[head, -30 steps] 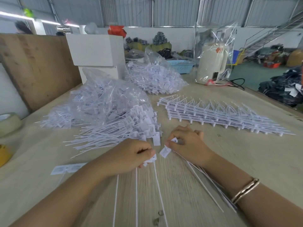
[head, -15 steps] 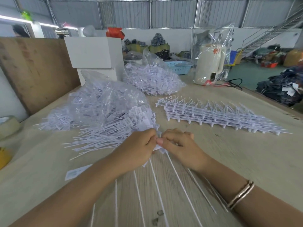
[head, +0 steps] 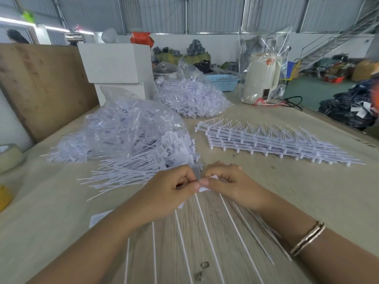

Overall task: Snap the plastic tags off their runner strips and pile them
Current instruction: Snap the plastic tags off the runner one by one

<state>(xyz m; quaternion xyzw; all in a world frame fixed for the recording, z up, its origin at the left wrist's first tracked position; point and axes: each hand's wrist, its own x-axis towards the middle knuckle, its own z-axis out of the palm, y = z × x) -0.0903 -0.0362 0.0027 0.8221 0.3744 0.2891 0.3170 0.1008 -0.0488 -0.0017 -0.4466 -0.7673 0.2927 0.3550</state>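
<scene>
Head view: thin white plastic tags (head: 207,228), fanned on the pale wooden desk (head: 307,191), are pinched at their flat heads by left hand (head: 170,191) and right hand (head: 227,181). Snapping appears underway; next, a twist, then transfer to the loose white tag pile (head: 143,162).

Loose tag pile (head: 131,171) centre-left on table (head: 307,201), bagged tags (head: 127,128) behind it, second bag (head: 190,97) further up. Runner strip stack (head: 266,140) centre-right. Kettle (head: 260,78) upper right, tape roll (head: 8,158) at left edge
</scene>
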